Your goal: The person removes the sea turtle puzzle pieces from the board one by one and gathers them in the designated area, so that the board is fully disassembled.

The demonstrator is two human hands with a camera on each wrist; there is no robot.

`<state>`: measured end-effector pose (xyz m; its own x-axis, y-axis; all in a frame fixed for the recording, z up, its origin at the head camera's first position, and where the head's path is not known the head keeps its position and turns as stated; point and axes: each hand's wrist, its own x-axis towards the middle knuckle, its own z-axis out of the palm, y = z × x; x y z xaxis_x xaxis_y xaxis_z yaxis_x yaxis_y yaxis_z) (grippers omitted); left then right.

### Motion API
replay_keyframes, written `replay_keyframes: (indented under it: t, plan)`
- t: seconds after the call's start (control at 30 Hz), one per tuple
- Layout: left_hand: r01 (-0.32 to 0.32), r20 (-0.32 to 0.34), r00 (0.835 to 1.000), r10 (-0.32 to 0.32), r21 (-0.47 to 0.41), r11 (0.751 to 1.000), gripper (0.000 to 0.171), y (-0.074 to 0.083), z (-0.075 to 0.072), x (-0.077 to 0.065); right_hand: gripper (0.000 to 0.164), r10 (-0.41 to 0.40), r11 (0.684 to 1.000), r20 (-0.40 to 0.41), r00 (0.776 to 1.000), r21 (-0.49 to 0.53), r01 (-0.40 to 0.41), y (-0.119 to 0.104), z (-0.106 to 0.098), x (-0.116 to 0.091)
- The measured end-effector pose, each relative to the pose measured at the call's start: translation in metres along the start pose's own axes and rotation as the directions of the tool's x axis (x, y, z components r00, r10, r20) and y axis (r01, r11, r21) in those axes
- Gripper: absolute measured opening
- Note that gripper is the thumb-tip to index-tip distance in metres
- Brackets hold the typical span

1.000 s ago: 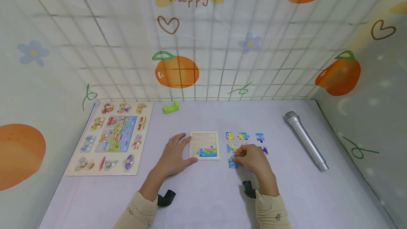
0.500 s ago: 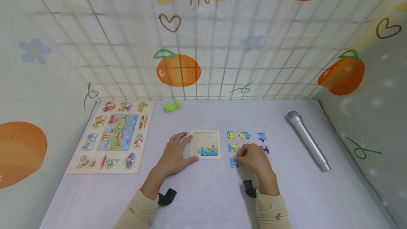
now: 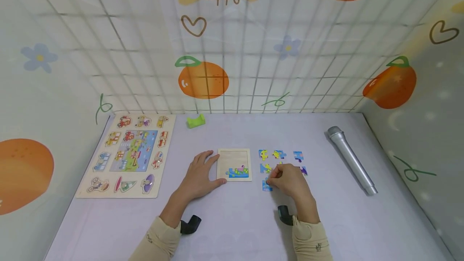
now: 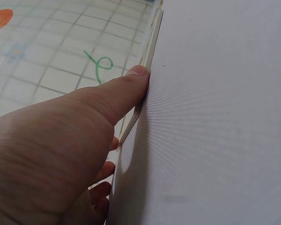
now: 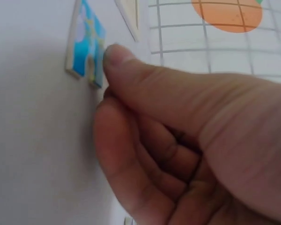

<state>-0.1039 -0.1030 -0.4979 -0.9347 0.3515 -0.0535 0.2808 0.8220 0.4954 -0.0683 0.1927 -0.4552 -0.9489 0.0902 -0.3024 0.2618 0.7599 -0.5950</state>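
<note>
A small square wooden puzzle tray lies on the table, with joined blue, green and pink pieces in its lower right. My left hand rests at its left side, fingers spread, index fingertip at the left edge and thumb at the lower left corner. In the left wrist view, the thumb presses against the tray's edge. To the tray's right, my right hand has thumb and forefinger at the edge of a blue jigsaw piece, pinching it. Its other fingers are curled; the forefinger's tip is hidden behind the thumb.
Several loose jigsaw pieces lie in rows beyond my right hand, which partly covers them. A wooden vehicle puzzle board lies at the left, a green block at the back. A silver microphone lies at the right.
The head view has shifted slightly. Both hands, the tray and the jigsaw pieces hold the same places on the table.
</note>
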Motion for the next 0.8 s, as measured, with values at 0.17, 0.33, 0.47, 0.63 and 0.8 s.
replay_keyframes:
  t: [0.17, 0.33, 0.47, 0.63, 0.8]
  plan:
    - [0.002, 0.004, 1.000, -0.002, -0.003, 1.000, 0.087, 0.001, -0.001, 0.000, 0.020, -0.032, 0.999, -0.040, 0.999, 0.028, 0.034, -0.002, -0.002, 0.001]
    - [0.007, 0.005, 1.000, -0.007, 0.000, 1.000, 0.087, 0.000, 0.000, 0.000, 0.016, -0.119, 0.990, -0.067, 0.991, 0.063, 0.123, -0.008, 0.001, 0.005]
    - [0.002, 0.001, 1.000, -0.002, -0.001, 1.000, 0.087, 0.000, 0.001, 0.001, 0.013, -0.145, 0.985, -0.067, 0.987, 0.090, 0.150, -0.015, 0.007, 0.008]
    - [0.001, -0.006, 1.000, -0.001, -0.003, 1.000, 0.087, -0.001, 0.002, 0.001, 0.013, -0.173, 0.978, -0.064, 0.983, 0.107, 0.179, -0.025, 0.016, 0.010]
    - [0.006, 0.000, 1.000, -0.006, 0.003, 1.000, 0.087, -0.002, 0.002, 0.001, 0.015, -0.219, 0.967, -0.041, 0.975, 0.123, 0.223, -0.038, 0.026, 0.013]
